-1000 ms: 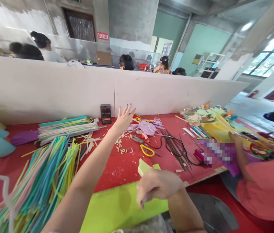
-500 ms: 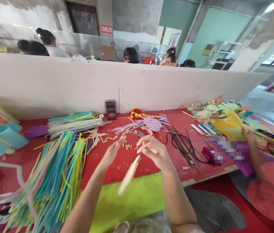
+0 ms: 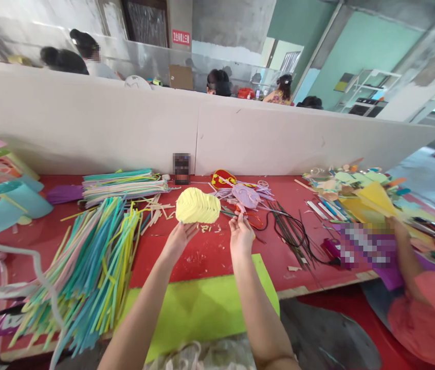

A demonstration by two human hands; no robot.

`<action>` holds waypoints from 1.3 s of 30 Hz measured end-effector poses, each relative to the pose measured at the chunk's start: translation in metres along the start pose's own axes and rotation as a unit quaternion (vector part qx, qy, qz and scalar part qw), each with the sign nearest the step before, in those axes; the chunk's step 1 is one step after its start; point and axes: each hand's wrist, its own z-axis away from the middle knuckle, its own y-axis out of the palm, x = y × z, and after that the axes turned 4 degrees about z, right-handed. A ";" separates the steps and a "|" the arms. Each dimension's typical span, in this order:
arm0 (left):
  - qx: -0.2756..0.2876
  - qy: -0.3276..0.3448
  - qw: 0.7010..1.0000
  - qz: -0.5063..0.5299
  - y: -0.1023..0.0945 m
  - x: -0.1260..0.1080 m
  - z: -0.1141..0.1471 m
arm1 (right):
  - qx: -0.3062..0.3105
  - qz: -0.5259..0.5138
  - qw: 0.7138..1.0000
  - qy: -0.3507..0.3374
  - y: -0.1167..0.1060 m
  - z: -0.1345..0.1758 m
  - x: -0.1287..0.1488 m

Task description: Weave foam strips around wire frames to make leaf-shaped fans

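A pale yellow, ridged, leaf-like piece (image 3: 198, 205) is in front of me with its broad face toward me. Its thin dark green stem runs right, and the fingertips of my right hand (image 3: 241, 236) are pinched on that stem. Something orange shows right by those fingertips; whether it is held or lies behind cannot be made out. My left hand (image 3: 181, 242) is palm up with fingers stretched out, just under the piece's lower edge. Whether it touches the piece is unclear. A yellow-green sheet (image 3: 198, 308) lies below my forearms at the table's near edge.
Bundles of coloured strips (image 3: 86, 267) cover the left side of the red table (image 3: 194, 262). Cut scraps, a lilac oval piece (image 3: 246, 197) and dark wires (image 3: 289, 228) lie beyond and to the right. A co-worker's arm (image 3: 406, 246) reaches in at far right; a white partition (image 3: 125, 128) stands behind.
The yellow piece, hanging down blurred before, has swung up and now faces me. My right hand has lowered slightly and turned; my left hand is now under the piece. The view has shifted a little.
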 end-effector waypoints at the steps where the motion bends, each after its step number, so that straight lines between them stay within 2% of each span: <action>1: -0.023 0.010 1.000 0.014 0.002 0.004 -0.003 | -0.002 -0.006 1.000 0.005 -0.003 0.005 -0.007; 5: -0.099 0.078 0.990 0.070 0.004 0.011 -0.014 | 0.020 0.021 0.999 0.015 -0.019 0.025 -0.033; 8: -0.155 0.109 0.979 0.072 -0.002 0.001 -0.023 | 0.082 0.117 0.989 0.039 -0.035 0.032 -0.041; 10: -0.146 0.111 0.982 0.051 -0.007 -0.011 -0.028 | 0.141 0.205 0.967 0.050 -0.045 0.032 -0.040; 12: -0.104 0.101 0.989 0.019 -0.010 -0.024 -0.032 | 0.203 0.282 0.936 0.052 -0.051 0.030 -0.036; 14: -0.069 0.080 0.994 -0.012 -0.009 -0.033 -0.035 | 0.262 0.335 0.904 0.051 -0.052 0.030 -0.033; 16: -0.054 0.065 0.996 -0.021 -0.004 -0.037 -0.035 | 0.297 0.361 0.883 0.046 -0.049 0.031 -0.034; 20: -0.040 0.065 0.997 -0.008 0.013 -0.024 -0.029 | 0.294 0.367 0.882 0.017 -0.039 0.038 -0.045; 22: -0.050 0.073 0.996 -0.026 0.017 -0.014 -0.025 | 0.310 0.392 0.866 0.007 -0.036 0.040 -0.046; 24: -0.070 0.088 0.991 -0.069 0.016 -0.006 -0.022 | 0.311 0.440 0.843 -0.005 -0.034 0.043 -0.039; 26: -0.087 0.105 0.983 -0.122 0.012 -0.003 -0.020 | 0.311 0.457 0.833 -0.005 -0.033 0.044 -0.023; 27: -0.090 0.111 0.979 -0.145 0.009 -0.003 -0.019 | 0.333 0.435 0.836 0.016 -0.033 0.044 -0.014; 28: -0.090 0.116 0.976 -0.163 0.007 -0.003 -0.018 | 0.390 0.392 0.831 0.063 -0.032 0.043 -0.005; 30: -0.081 0.117 0.973 -0.181 0.006 -0.006 -0.015 | 0.518 0.301 0.780 0.182 -0.026 0.036 0.010; 31: -0.073 0.115 0.973 -0.185 0.006 -0.007 -0.014 | 0.539 0.270 0.768 0.214 -0.022 0.029 0.015; 32: -0.067 0.113 0.974 -0.187 0.007 -0.008 -0.012 | 0.509 0.264 0.792 0.209 -0.017 0.022 0.019; 33: -0.065 0.112 0.974 -0.187 0.008 -0.009 -0.010 | 0.384 0.260 0.877 0.127 -0.011 0.013 0.022; 34: -0.067 0.112 0.974 -0.185 0.010 -0.010 -0.008 | 0.224 0.243 0.943 0.028 -0.005 0.004 0.025; 36: -0.076 0.116 0.973 -0.182 0.012 -0.010 -0.006 | 0.105 0.212 0.969 -0.069 0.004 -0.009 0.029; 37: -0.081 0.120 0.972 -0.184 0.012 -0.010 -0.005 | 0.025 0.174 0.973 -0.151 0.007 -0.013 0.031; 38: -0.085 0.124 0.971 -0.187 0.013 -0.010 -0.005 | 0.030 0.156 0.973 -0.165 0.009 -0.014 0.033; 39: -0.084 0.125 0.970 -0.191 0.013 -0.010 -0.005 | 0.077 0.153 0.976 -0.138 0.010 -0.013 0.034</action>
